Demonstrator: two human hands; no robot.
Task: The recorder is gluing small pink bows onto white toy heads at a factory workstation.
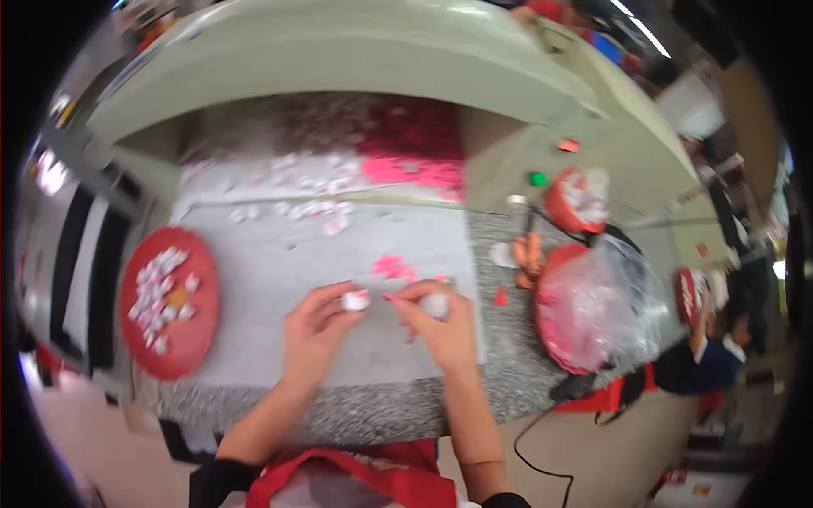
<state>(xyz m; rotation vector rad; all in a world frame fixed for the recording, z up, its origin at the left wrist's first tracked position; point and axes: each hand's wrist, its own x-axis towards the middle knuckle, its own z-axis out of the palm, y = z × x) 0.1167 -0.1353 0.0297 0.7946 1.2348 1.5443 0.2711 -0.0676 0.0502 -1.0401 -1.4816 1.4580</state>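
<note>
My left hand (318,326) pinches a small white rounded piece (355,300) between thumb and fingers; a bit of pink shows at its right side. Close by on the right, my right hand (447,334) is closed, with a tiny pink piece (389,297) at its thumb and fingertip. A white roundish thing (435,306) also sits within the curled fingers of that hand; its kind is too blurred to tell. The two hands are a little apart above a white sheet (262,322). Just beyond them lies a small heap of pink pieces (392,267).
A red oval tray (201,326) with several white pieces stands at left. More white pieces (315,208) and a pink pile (412,172) lie at the back under the pale housing (356,59). At right are a red bowl (555,199), clear plastic bags (601,292) and orange pieces (529,254).
</note>
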